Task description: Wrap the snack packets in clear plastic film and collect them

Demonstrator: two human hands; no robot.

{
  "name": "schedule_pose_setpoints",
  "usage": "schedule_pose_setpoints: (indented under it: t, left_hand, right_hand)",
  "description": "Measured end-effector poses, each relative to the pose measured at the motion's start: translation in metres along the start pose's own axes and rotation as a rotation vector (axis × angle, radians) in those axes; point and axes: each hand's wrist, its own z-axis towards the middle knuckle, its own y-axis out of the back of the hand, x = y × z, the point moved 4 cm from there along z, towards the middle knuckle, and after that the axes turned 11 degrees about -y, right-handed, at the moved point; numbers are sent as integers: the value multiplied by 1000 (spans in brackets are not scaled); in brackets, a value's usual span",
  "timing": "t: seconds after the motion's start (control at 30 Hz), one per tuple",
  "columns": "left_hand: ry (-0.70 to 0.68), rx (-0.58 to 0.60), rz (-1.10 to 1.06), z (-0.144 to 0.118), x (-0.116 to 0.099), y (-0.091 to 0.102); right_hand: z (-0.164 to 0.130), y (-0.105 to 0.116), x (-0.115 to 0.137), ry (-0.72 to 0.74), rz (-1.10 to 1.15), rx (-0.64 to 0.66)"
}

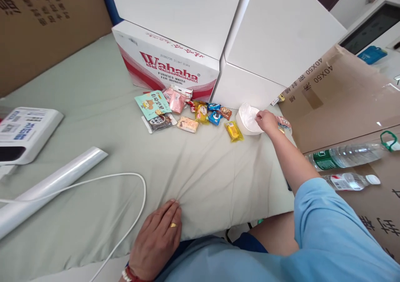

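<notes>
My right hand reaches far across the bed and grips the rim of a white bowl lined with clear plastic. My left hand, with a gold ring, lies flat and open on the pale green sheet near the front edge. Left of the bowl lies a spread of snack packets: a yellow one, blue ones, a teal pouch, a pink pouch and a peach bar. A small packet peeks out behind my right wrist.
A red-and-white Wahaha water carton and white boxes stand behind the snacks. Brown cardboard with two water bottles lies to the right. At left are a white device, a plastic roll and a white cable.
</notes>
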Motion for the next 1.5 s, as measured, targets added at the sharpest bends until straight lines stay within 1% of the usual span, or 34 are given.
schedule_pose_setpoints:
  t: [0.07, 0.17, 0.2, 0.23, 0.27, 0.3, 0.33, 0.37, 0.4, 0.43, 0.47, 0.53, 0.6, 0.63, 0.7, 0.77, 0.83, 0.9, 0.97, 1.03, 1.07, 1.13, 1.17, 1.2, 1.27, 1.33, 1.37, 1.4, 1.43, 1.5]
  left_hand:
    - [1, -7, -2, -1, -1, -1]
    - [1, -19, -14, -4, -1, -2]
    - [6, -26, -22, -4, -1, -1]
    - [18, -34, -38, -5, 0, -1]
    - [41, -43, -65, -5, 1, 0]
    - [76, -56, -106, -4, 2, 2]
    - [120, -72, -163, -3, 3, 5]
    - [167, -93, -236, 1, 4, 7]
    - [218, -115, -322, 6, 4, 9]
    - [268, -135, -415, 12, 4, 10]
    - [316, -148, -512, 21, 4, 9]
    - [428, -116, -700, 41, 3, -1]
    - [536, -59, -868, 63, 3, -22]
    - [549, -41, -946, 74, 3, -33]
    - [513, -6, -1062, 93, 6, -56]
    - [481, 33, -1167, 105, 12, -77]
    - [536, 44, -1314, 110, 20, -93]
    - [628, 34, -1429, 109, 29, -102]
    - [675, 39, -1470, 107, 33, -105]
    - [676, 45, -1456, 105, 35, -102]
    - [668, 40, -1446, 104, 34, -100]
    - [661, 1, -1444, 103, 34, -95]
    - [661, -17, -1460, 103, 34, -93]
    - [660, -12, -1497, 103, 33, -92]
    - [656, 76, -1605, 103, 28, -94]
    - [672, 175, -1688, 103, 25, -97]
    - [700, 189, -1706, 102, 26, -99]
    - [739, 170, -1710, 101, 28, -100]
    - [786, 120, -1702, 101, 32, -100]
    - [845, -16, -1626, 99, 39, -99]
  right_hand:
    - [-5, 11, -1, -36, 84, -92]
    - [-24, 35, -5, -63, 350, -216]
    - [-36, 42, -5, -73, 486, -225]
    - [-52, 46, -5, -86, 647, -197]
    - [-70, 47, -3, -103, 824, -127]
    - [-91, 44, 1, -131, 1008, -9]
    - [-114, 37, 7, -155, 1171, 157]
    - [-140, 28, 14, -184, 1299, 316]
    - [-167, 19, 22, -219, 1392, 445]
    - [-194, 8, 29, -257, 1459, 547]
    - [-219, -3, 37, -293, 1517, 632]
    - [-262, -24, 52, -348, 1614, 758]
    - [-292, -42, 67, -388, 1675, 848]
    - [-301, -48, 73, -406, 1693, 881]
    - [-309, -56, 79, -448, 1709, 914]
    - [-307, -59, 75, -490, 1715, 888]
    - [-302, -57, 65, -512, 1699, 815]
    - [-297, -55, 51, -516, 1652, 736]
    - [-296, -54, 38, -524, 1603, 670]
    - [-298, -51, 27, -513, 1585, 571]
    - [-298, -48, 23, -476, 1575, 504]
    - [-300, -40, 20, -329, 1492, 397]
    - [-301, -38, 22, -246, 1413, 379]
    - [-302, -37, 24, -176, 1322, 380]
    - [-303, -38, 30, -105, 1163, 396]
    - [-302, -41, 33, -108, 1117, 394]
    - [-300, -42, 32, -135, 1142, 388]
    - [-298, -43, 31, -180, 1187, 385]
    - [-297, -44, 28, -239, 1241, 388]
    - [-295, -46, 20, -376, 1332, 398]
